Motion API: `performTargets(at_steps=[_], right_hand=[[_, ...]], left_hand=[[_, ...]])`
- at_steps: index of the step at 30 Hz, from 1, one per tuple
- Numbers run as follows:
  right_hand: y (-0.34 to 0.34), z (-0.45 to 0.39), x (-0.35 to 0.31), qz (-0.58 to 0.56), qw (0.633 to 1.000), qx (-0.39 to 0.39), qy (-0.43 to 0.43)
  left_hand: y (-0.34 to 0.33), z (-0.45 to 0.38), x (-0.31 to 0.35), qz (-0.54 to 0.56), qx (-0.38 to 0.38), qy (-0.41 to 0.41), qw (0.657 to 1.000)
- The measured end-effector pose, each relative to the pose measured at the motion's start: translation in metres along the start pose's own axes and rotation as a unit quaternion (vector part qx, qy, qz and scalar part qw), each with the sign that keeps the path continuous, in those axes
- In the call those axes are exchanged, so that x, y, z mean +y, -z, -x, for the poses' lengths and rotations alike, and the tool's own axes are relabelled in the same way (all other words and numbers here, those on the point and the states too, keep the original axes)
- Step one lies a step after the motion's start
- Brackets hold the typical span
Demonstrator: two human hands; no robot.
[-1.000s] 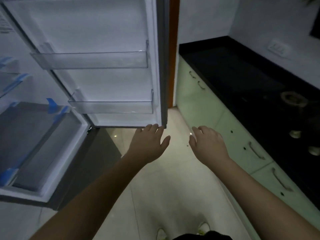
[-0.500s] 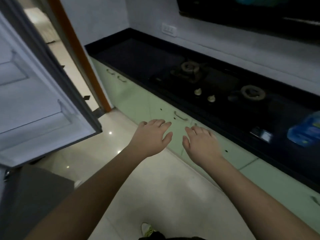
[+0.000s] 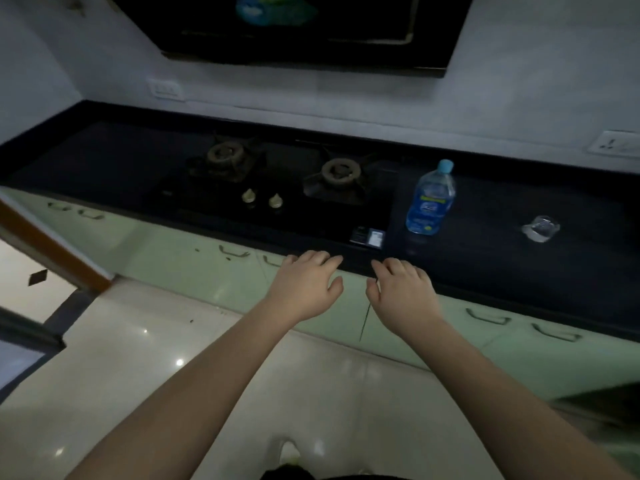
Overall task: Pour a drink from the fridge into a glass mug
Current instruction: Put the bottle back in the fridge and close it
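One capped water bottle (image 3: 430, 199) stands upright near glass mug (image 3: 540, 229).

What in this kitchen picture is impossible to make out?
- Bottle, head view: label print too small and dim to read; whether the cap is sealed cannot be told.
- Glass mug, head view: blurred and small; handle and contents unclear.
- Fridge: cut off by the left edge.
- Left hand and right hand: palms face away, hidden.

Home kitchen: gas hob (image 3: 277, 181), cabinets (image 3: 194, 251)
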State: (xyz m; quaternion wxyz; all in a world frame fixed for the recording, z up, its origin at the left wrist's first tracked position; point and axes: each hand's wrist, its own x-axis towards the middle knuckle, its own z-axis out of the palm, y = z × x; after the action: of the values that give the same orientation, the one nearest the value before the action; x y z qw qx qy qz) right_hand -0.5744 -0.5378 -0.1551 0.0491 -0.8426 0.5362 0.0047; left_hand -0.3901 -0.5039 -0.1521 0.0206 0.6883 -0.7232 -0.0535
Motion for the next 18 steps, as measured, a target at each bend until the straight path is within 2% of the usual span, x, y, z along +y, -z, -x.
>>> performTargets(at_steps=[7,18], right_hand=[[0.003,-0.018,0.053,-0.024,0.996,0.03,-0.075],[0.005,-0.087,0.099,-0.017,0.986,0.045,-0.158]], left_hand=[[-0.003,-0.066,0.03,-0.014,0.007,-0.068,0.998],[-0.011,-0.197,0.036,-0.002,0.024,-0.172,0.985]])
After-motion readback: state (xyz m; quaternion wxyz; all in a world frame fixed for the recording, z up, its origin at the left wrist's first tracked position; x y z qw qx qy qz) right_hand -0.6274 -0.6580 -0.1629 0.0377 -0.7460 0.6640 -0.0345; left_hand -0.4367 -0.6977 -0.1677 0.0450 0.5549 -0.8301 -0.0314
